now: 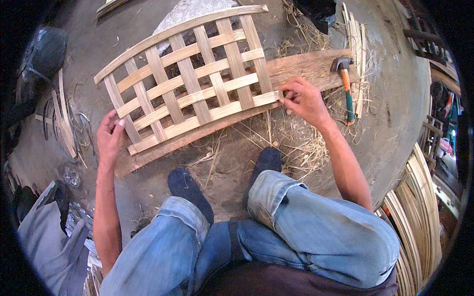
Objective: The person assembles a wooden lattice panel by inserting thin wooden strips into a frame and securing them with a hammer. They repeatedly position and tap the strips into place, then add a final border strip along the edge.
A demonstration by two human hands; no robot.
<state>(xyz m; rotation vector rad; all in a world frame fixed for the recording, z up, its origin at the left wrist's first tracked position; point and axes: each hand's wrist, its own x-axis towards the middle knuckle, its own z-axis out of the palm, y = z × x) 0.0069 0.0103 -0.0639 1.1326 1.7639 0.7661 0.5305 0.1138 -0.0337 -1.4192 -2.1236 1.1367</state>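
A woven bamboo lattice [190, 79] lies flat across a long wooden plank [306, 66] on the grey floor [395, 98], tilted so that its right end sits higher in the view than its left. The lattice is made of flat pale strips crossing over and under one another, with a curved strip along its far edge. The right hand [303, 101] is at the lattice's near right corner, its grip pressed together, fingertips pinching the end of the lowest strip where it meets the plank. The left hand [109, 135] rests at the near left corner, fingers curled against the outer upright strip and the thumb beside it on the plank; whether it clamps the strip or only steadies it, I cannot tell. Just right of the right hand a hammer [345, 81] lies with its head on the plank and its orange and green handle pointing toward the person. Loose straw and shavings [296, 143] lie scattered between the plank and the person's feet in dark socks [190, 190], with blue jeans [316, 227] filling the lower view. A bundle of curved bamboo strips [419, 217] leans at the right, and loose slats [64, 118] lie at the left.
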